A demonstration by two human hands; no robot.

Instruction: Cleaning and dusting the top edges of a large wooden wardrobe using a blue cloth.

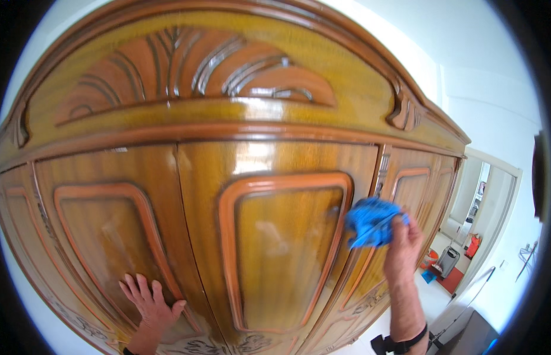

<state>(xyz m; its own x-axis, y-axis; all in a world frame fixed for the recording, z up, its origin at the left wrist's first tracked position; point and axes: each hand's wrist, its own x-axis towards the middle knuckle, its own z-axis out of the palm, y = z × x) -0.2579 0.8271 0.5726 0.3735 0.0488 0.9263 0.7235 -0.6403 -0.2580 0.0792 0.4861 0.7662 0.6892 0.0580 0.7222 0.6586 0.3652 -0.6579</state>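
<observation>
A large varnished wooden wardrobe with raised orange-brown door mouldings and a carved crest fills most of the view. In my right hand is a bunched blue cloth, held at the right edge of a middle door, beside its moulding; whether the cloth touches the wood I cannot tell. My left hand rests with spread fingers against the door panel to the left, near the lower part of its moulding, holding nothing. A dark band is around my right wrist.
To the right is a doorway in a white wall. Near it on the floor are an orange-red bucket, a grey folded item, a red mat and a blue item. A dark thin pole leans at the lower right.
</observation>
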